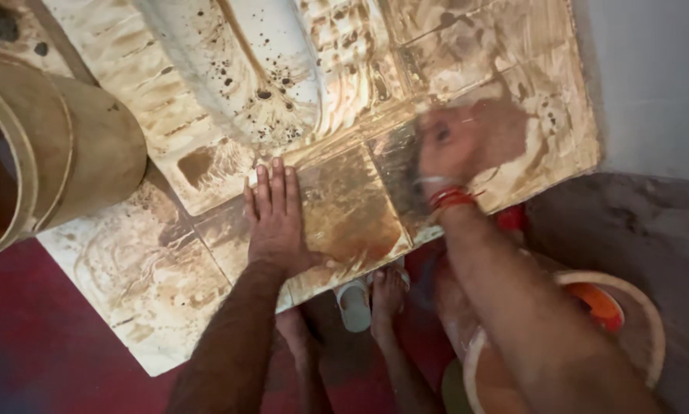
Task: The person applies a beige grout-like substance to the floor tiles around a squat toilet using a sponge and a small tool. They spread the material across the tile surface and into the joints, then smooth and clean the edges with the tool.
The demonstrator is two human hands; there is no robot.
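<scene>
My left hand lies flat, fingers together, on a wet brown-stained tile of a raised floor platform, just below a white squat pan flecked with dark spots. My right hand is blurred with motion over the stained tile to the right. It has red bangles at the wrist, and I cannot tell whether it holds anything. My bare feet stand on the red floor at the platform's near edge.
A tan plastic bucket stands on its side at the left. A round tub with a pale rim and an orange object inside sits at the lower right. A grey wall rises at the right, red floor at the lower left.
</scene>
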